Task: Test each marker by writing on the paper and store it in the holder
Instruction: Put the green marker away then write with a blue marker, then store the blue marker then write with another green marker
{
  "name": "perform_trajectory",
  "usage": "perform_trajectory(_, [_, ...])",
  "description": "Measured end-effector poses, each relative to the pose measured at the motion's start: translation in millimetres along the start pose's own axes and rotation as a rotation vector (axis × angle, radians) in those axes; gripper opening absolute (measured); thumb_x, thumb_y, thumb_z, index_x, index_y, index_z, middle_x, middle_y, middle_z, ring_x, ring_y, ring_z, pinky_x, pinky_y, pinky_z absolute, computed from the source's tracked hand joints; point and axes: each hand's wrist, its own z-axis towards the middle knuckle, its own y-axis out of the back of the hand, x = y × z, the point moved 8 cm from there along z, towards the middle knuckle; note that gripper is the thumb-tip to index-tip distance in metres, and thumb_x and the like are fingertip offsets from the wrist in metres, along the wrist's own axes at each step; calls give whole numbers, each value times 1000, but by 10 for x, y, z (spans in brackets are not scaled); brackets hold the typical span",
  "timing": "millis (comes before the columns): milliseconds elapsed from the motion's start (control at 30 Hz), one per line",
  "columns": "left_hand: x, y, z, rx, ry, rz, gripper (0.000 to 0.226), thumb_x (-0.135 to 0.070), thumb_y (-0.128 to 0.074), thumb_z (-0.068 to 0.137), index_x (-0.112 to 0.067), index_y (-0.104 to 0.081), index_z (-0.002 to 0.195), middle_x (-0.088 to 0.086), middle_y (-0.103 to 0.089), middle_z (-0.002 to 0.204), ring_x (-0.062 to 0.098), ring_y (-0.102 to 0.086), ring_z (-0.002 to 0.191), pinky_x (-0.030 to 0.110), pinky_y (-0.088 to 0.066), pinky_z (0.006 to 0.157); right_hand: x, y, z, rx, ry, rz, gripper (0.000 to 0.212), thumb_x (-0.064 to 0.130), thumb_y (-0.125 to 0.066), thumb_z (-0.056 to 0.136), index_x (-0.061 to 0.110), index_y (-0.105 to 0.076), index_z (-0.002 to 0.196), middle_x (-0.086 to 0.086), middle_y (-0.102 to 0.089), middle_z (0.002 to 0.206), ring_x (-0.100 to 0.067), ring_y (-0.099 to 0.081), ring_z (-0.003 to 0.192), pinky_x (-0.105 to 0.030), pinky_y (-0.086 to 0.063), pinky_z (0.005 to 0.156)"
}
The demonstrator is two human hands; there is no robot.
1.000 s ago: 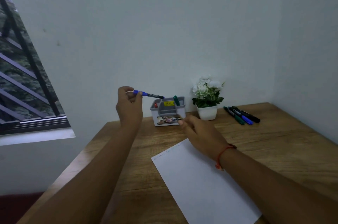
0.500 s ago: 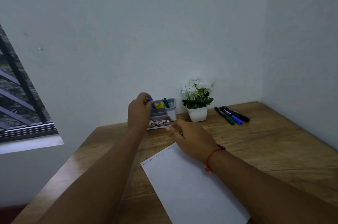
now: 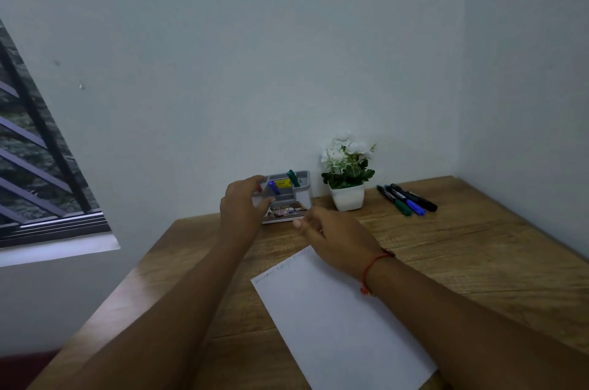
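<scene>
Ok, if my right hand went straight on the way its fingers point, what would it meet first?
Most likely the holder: the right hand points at its labelled front, with only bare table between. Depth is hard to judge.

A holder [image 3: 288, 198] is set at the back of the table [image 3: 478, 262], close against the wall [image 3: 287, 71], with markers [image 3: 273, 187] stood in it. A potted plant [image 3: 347, 195] is placed just to its right, and three more markers [image 3: 405, 201] are laid side by side further right. A sheet of paper [image 3: 334, 319] is laid before the holder, and a window [image 3: 32, 166] is seen to the left of the table.
</scene>
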Motion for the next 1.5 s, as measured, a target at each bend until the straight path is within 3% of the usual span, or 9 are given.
perform_trajectory(267, [-152, 51, -539, 139, 39, -60, 49, -28, -78, 77, -22, -60, 122, -2, -64, 118, 15, -55, 110, 23, -40, 89, -59, 24, 4, -17, -45, -52, 40, 54, -48, 100, 19, -66, 108, 0, -72, 98, -17, -66, 89, -40, -56, 76])
perform_trajectory(433, [-182, -18, -675, 336, -10, 33, 49, -35, -72, 82, -28, -56, 128, -4, -58, 130, 17, -50, 120, 44, -40, 104, -224, 216, 78, -113, -213, -231, 43, 45, -52, 101, 9, -63, 120, -11, -67, 114, -28, -63, 106, -35, -52, 81])
perform_trajectory(500, [-158, -4, -645, 349, -18, 63, 47, -37, -69, 84, -25, -57, 127, -2, -58, 130, 17, -50, 120, 38, -39, 104, -425, 327, 134, -123, -340, -303, 39, 39, -56, 99, 6, -62, 118, -14, -67, 116, -31, -63, 108, -34, -49, 80])
perform_trajectory(700, [-201, -64, -632, 412, -124, 149, 34, -37, -62, 89, -22, -63, 120, -3, -60, 126, 17, -52, 115, 30, -37, 95, -1037, 735, 322, -63, -526, -607, 24, 14, -49, 100, 5, -66, 115, -17, -67, 123, -31, -63, 113, -34, -48, 84])
perform_trajectory(833, [-230, -91, -603, 447, -146, 152, 39, -39, -58, 92, -23, -58, 127, -2, -57, 131, 15, -51, 117, 27, -34, 100, -1273, 855, 420, -27, -562, -717, 23, 16, -50, 99, 6, -70, 103, -14, -71, 114, -29, -67, 104, -31, -42, 73])
perform_trajectory(1067, [-184, -90, -608, 468, -136, 114, 44, -43, -60, 90, -24, -55, 130, -2, -57, 131, 16, -48, 119, 33, -38, 103, -1427, 765, 414, 73, -657, -761, 25, 16, -58, 96, 7, -66, 117, -11, -72, 116, -25, -69, 103, -29, -45, 72])
perform_trajectory(1333, [-199, -82, -602, 462, -117, 83, 48, -46, -62, 87, -25, -56, 130, -3, -58, 132, 16, -49, 120, 36, -39, 104, -1431, 754, 373, -21, -663, -690, 24, 29, -57, 97, 10, -67, 109, -10, -71, 99, -26, -66, 88, -30, -45, 68])
perform_trajectory(1400, [-201, -74, -599, 459, -111, 83, 47, -45, -62, 88, -26, -56, 130, -3, -57, 133, 16, -49, 121, 37, -39, 105, -1399, 811, 360, -67, -703, -562, 31, 41, -60, 94, 11, -65, 92, -9, -66, 85, -25, -60, 74, -30, -46, 64])
perform_trajectory(1500, [-207, -57, -583, 439, -102, 55, 46, -44, -62, 88, -25, -57, 129, -2, -58, 133, 16, -49, 121, 35, -39, 104, -1313, 933, 373, -156, -767, -199, 29, 28, -67, 86, 7, -57, 69, -10, -59, 65, -24, -52, 55, -28, -41, 53])
